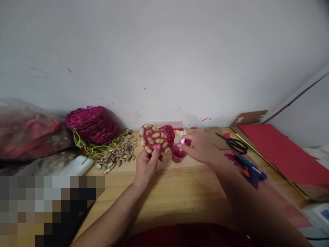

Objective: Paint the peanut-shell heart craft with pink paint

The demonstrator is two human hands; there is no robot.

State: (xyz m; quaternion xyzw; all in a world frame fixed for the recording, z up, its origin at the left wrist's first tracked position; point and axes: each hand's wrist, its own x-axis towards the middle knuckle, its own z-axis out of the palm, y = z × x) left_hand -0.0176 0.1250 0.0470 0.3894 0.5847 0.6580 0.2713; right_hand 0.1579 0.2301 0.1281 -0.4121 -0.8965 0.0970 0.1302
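My left hand (147, 164) grips a red piece covered with peanut shells (156, 140), thumb on its front and fingers behind. Most of its shells are tan; those along its right edge are coated in dark magenta. My right hand (196, 147) is pinched closed just above a small clear cup of magenta paint (178, 154). Something small with white and magenta on it shows at its fingertips, but its kind is unclear. The cup stands on the wooden table (164, 192), right of the shell-covered piece.
Loose peanut shells (119, 154) lie left, by a magenta basket-like object (92, 125) and plastic bags (28, 130). Black scissors (236, 144), a blue glue gun (250, 169) and red sheets (282, 151) lie right. The paint-spotted wall (154, 68) rises behind.
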